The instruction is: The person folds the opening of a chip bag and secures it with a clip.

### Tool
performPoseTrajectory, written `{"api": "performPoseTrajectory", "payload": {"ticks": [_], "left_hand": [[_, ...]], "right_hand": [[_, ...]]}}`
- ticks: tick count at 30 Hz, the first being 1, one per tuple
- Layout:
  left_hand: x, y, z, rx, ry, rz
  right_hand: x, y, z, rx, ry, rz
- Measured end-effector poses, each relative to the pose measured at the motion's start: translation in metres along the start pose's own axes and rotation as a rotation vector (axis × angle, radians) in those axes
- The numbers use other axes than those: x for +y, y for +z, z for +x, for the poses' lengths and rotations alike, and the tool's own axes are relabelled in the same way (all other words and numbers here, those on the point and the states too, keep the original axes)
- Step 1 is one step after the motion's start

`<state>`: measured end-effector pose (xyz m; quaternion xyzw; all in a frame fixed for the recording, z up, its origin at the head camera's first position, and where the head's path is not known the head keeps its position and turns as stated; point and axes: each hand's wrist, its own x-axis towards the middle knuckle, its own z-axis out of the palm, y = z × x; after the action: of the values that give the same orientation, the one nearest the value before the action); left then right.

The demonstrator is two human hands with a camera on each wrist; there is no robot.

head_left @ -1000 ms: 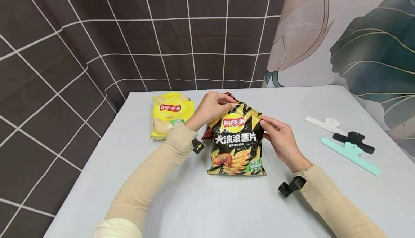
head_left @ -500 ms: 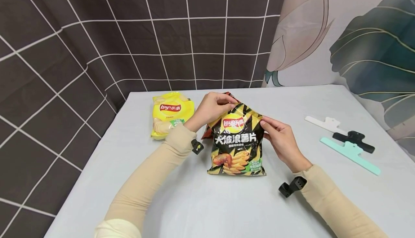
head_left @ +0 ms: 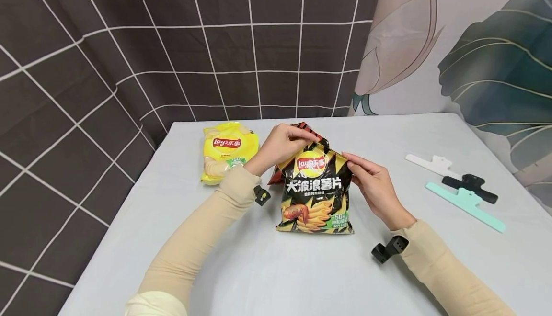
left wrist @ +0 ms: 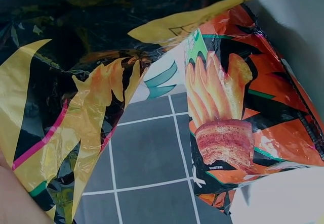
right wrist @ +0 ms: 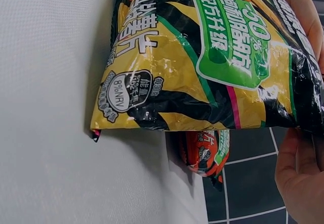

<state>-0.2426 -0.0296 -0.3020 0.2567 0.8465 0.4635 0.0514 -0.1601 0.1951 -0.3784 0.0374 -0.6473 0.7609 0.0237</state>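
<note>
A black and gold Lay's chip bag (head_left: 316,186) stands upright on the table, its printed front toward me. My left hand (head_left: 282,146) pinches its top edge from the left, the fingers reaching across the top. At the upper right corner, my right hand (head_left: 374,186) grips the bag between thumb and fingers. Behind it, mostly hidden, is a red chip bag (head_left: 277,176); the left wrist view shows more of this red bag (left wrist: 228,102). In the right wrist view the black and gold bag's lower part (right wrist: 212,57) fills the upper half.
A yellow Lay's bag (head_left: 228,151) lies at the back left, beside my left forearm. To the right lie three bag clips: a white clip (head_left: 431,165), a black clip (head_left: 470,187) and a mint-green clip (head_left: 465,206). A dark grid-patterned cloth (head_left: 276,48) hangs behind the table.
The black and gold bag's top edge has come down and more of the red bag shows behind it. My left fingers have shifted slightly right along the top; the bag's base stays put.
</note>
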Motion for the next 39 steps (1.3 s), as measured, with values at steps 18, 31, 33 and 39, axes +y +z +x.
{"api": "performPoseTrajectory", "payload": {"ticks": [18, 31, 33, 39], "left_hand": [[0.0011, 0.0012, -0.002, 0.015, -0.029, 0.025], [0.0033, 0.0022, -0.0039, -0.006, -0.061, 0.067], [0.0039, 0.0019, -0.0045, -0.009, -0.063, 0.065], [0.005, 0.0015, -0.0065, -0.019, -0.06, 0.035]], "right_hand": [[-0.0003, 0.0001, -0.0017, 0.007, -0.012, -0.001], [-0.0014, -0.0005, -0.0035, -0.008, -0.008, 0.005], [-0.0015, -0.0005, -0.0037, -0.007, -0.009, 0.005], [-0.0029, -0.001, -0.0043, -0.02, -0.021, 0.038]]}}
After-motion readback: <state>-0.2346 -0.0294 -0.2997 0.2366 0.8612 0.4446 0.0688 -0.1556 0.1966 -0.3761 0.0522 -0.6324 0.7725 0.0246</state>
